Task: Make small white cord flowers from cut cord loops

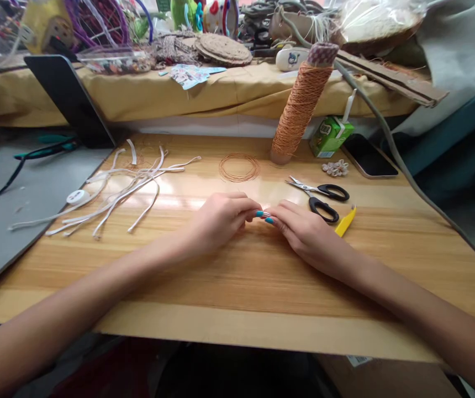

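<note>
My left hand (221,218) and my right hand (301,229) meet over the middle of the wooden board, fingertips almost touching. Between them they pinch a small thin whitish strip (266,214); most of it is hidden by the fingers. Both hands are closed on it. To the right lie scissors (310,189) with black handles, blades partly apart, and a yellow-handled tool (346,221) partly covered by my right hand. Beyond the hands rests a coil of thin orange-brown wire or cord (239,180). Loose white cords (117,202) are spread out at the left.
A spool of orange twine (304,105) stands tilted at the back. Near it are a green drink carton (331,136), a beaded cluster (336,168) and a phone (370,156). A round white item (77,197) lies left; a dark tablet (69,102) leans behind. A grey cable (405,171) runs right.
</note>
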Motion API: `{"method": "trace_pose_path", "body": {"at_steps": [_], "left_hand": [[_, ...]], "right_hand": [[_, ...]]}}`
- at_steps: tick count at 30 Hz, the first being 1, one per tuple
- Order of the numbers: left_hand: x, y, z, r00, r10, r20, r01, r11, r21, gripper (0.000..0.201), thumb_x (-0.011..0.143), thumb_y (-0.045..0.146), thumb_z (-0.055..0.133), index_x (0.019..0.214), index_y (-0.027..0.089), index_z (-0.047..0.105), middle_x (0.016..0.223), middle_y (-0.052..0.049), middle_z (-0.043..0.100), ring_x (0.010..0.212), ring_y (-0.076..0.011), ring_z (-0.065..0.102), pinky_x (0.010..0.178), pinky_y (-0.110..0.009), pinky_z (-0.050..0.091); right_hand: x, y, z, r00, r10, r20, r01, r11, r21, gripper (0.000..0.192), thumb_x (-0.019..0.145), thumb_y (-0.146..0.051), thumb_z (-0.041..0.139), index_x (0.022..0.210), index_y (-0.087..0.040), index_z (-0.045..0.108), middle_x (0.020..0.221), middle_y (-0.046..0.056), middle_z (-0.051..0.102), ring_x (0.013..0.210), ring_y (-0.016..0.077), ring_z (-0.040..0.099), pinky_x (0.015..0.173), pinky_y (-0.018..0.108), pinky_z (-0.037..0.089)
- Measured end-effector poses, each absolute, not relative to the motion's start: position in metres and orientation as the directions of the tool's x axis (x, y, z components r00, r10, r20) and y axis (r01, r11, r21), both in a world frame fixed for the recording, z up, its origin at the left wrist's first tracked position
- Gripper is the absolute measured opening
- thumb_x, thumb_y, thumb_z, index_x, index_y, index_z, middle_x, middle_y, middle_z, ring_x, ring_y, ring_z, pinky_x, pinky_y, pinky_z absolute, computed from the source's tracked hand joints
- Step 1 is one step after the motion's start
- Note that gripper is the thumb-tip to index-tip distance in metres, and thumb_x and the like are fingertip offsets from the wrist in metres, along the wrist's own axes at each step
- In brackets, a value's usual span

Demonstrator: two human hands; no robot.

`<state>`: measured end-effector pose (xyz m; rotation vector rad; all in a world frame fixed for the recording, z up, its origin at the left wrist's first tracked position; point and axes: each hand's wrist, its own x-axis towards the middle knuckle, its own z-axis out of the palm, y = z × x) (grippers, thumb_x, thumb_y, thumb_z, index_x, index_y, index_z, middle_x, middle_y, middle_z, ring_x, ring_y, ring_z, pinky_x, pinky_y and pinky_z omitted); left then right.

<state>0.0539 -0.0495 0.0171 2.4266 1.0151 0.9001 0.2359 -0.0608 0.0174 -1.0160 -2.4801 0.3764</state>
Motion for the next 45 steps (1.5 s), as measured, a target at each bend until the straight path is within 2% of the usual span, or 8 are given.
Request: {"method": "trace_pose_path", "body": {"at_steps": [10,22,26,30,33,35,39,45], "left_hand": [[0.053,-0.049,0.020,0.548,0.777,0.308,0.463,-0.589,0.663,0.020,0.077,0.005,0.046,0.080,0.012,0.065,0.058,0.002,0.058,0.051,-0.0047,0.050,0.052,-0.014,0.039],[0.045,-0.034,0.021,0.594,0.726,0.346,0.471,-0.663,0.582,0.020,0.081,0.019,0.046,0.090,0.014,0.064,0.077,-0.004,0.062,0.069,-0.0097,0.056,0.062,-0.019,0.042],[0.032,-0.012,0.019,0.471,0.781,0.411,0.601,-0.625,0.498,0.020,0.082,0.020,0.046,0.089,0.016,0.064,0.085,-0.005,0.061,0.077,-0.0116,0.056,0.070,-0.023,0.042],[0.020,0.032,0.009,0.354,0.832,0.428,0.822,-0.495,0.282,0.022,0.079,0.018,0.047,0.095,0.014,0.061,0.095,-0.009,0.056,0.087,-0.0159,0.052,0.077,-0.028,0.041],[0.020,0.063,0.005,0.336,0.873,0.353,0.900,-0.408,0.152,0.030,0.077,0.021,0.049,0.104,0.012,0.057,0.102,-0.012,0.053,0.096,-0.0208,0.048,0.082,-0.031,0.039],[0.024,0.075,0.005,0.333,0.887,0.321,0.912,-0.389,0.129,0.026,0.075,0.024,0.051,0.095,0.012,0.061,0.094,-0.012,0.056,0.093,-0.0246,0.050,0.080,-0.035,0.039],[0.031,0.078,0.012,0.256,0.917,0.307,0.945,-0.304,0.123,0.019,0.074,0.019,0.047,0.083,0.016,0.063,0.089,-0.009,0.060,0.090,-0.0240,0.052,0.079,-0.034,0.037],[0.030,0.070,0.034,0.161,0.921,0.355,0.956,-0.235,0.176,0.023,0.075,0.018,0.043,0.090,0.017,0.061,0.088,-0.007,0.065,0.083,-0.0200,0.056,0.073,-0.028,0.039]], "right_hand": [[0.239,-0.057,0.019,-0.641,0.719,0.270,0.554,0.676,-0.485,0.021,0.085,-0.011,0.033,0.078,-0.016,0.052,0.078,0.005,0.057,0.072,0.0141,0.052,0.065,0.026,0.041],[0.242,-0.055,0.018,-0.565,0.733,0.380,0.628,0.680,-0.379,0.021,0.084,-0.010,0.036,0.068,-0.017,0.047,0.068,0.002,0.049,0.064,0.0118,0.045,0.060,0.023,0.035],[0.242,-0.053,0.017,-0.554,0.733,0.394,0.635,0.679,-0.370,0.021,0.085,-0.011,0.036,0.066,-0.017,0.045,0.068,0.002,0.049,0.064,0.0125,0.045,0.060,0.024,0.034],[0.241,-0.051,0.014,-0.525,0.759,0.385,0.645,0.650,-0.402,0.021,0.084,-0.010,0.036,0.067,-0.016,0.046,0.069,0.003,0.050,0.066,0.0132,0.046,0.062,0.024,0.034],[0.241,-0.050,0.012,-0.502,0.769,0.396,0.646,0.638,-0.419,0.021,0.084,-0.010,0.037,0.066,-0.016,0.047,0.069,0.003,0.049,0.066,0.0137,0.045,0.063,0.025,0.034],[0.241,-0.048,0.011,-0.488,0.769,0.413,0.643,0.637,-0.425,0.022,0.084,-0.010,0.036,0.066,-0.017,0.046,0.069,0.004,0.048,0.069,0.0145,0.046,0.066,0.025,0.035],[0.242,-0.045,0.010,-0.457,0.790,0.408,0.683,0.606,-0.408,0.022,0.084,-0.012,0.035,0.067,-0.016,0.046,0.071,0.005,0.047,0.069,0.0156,0.045,0.066,0.027,0.034],[0.245,-0.042,0.007,-0.444,0.788,0.427,0.700,0.602,-0.384,0.020,0.083,-0.010,0.035,0.069,-0.016,0.048,0.073,0.006,0.047,0.068,0.0158,0.043,0.065,0.027,0.033]]}}
